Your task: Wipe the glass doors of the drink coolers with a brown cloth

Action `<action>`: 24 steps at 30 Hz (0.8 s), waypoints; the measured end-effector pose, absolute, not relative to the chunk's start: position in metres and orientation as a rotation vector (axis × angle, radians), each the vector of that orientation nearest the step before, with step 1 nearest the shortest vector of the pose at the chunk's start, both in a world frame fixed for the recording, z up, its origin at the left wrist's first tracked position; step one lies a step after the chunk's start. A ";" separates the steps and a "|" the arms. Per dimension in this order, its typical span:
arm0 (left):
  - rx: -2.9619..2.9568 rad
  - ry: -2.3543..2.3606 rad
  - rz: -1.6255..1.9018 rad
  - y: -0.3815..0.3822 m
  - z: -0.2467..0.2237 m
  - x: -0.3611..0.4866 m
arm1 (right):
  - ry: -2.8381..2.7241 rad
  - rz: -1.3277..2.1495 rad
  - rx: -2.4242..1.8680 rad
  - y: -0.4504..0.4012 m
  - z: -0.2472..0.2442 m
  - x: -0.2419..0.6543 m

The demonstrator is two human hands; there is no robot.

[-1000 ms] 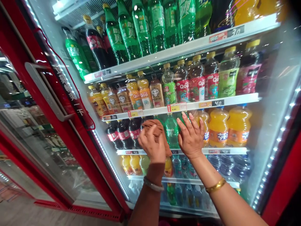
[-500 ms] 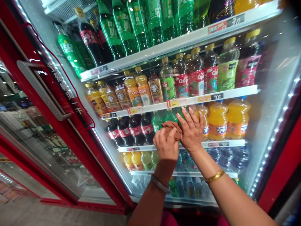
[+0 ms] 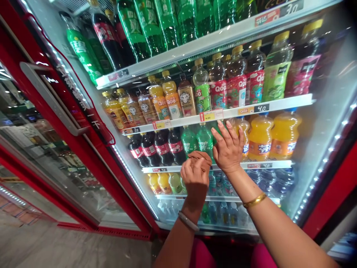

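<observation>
Cloth (image 3: 201, 156), brown and crumpled, fills the left hand (image 3: 194, 172); the right hand (image 3: 228, 149), spread wide, is beside it, before shelves (image 3: 290, 103) of bottled drinks (image 3: 260, 132).

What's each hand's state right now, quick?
Left hand: closed on a bunched brown cloth.
Right hand: open, fingers extended, nothing visible in its grip.

Site: a shop, at a lit, red-framed drinks cooler (image 3: 315, 219). Basis: shelves (image 3: 182, 121) filled with rows of bottled drinks (image 3: 219, 89), same labels repeated side by side; price tags (image 3: 261, 108) along the shelf edges, one reading 4.0
</observation>
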State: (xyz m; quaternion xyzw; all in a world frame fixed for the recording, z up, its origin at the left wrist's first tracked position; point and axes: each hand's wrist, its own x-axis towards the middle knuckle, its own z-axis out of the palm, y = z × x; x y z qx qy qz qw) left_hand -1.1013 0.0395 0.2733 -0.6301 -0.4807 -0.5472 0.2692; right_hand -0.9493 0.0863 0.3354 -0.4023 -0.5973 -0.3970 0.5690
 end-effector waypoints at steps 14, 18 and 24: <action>-1.666 -1.385 -1.678 0.039 0.271 -1.076 | -1.520 -0.974 -1.000 0.083 0.303 -0.949; -1.871 -1.372 -1.481 0.030 0.234 -1.080 | -1.625 -1.017 -1.001 0.078 0.260 -0.944; -1.640 -1.483 -1.623 0.035 0.271 -1.116 | -1.651 -0.999 -0.993 0.078 0.245 -0.940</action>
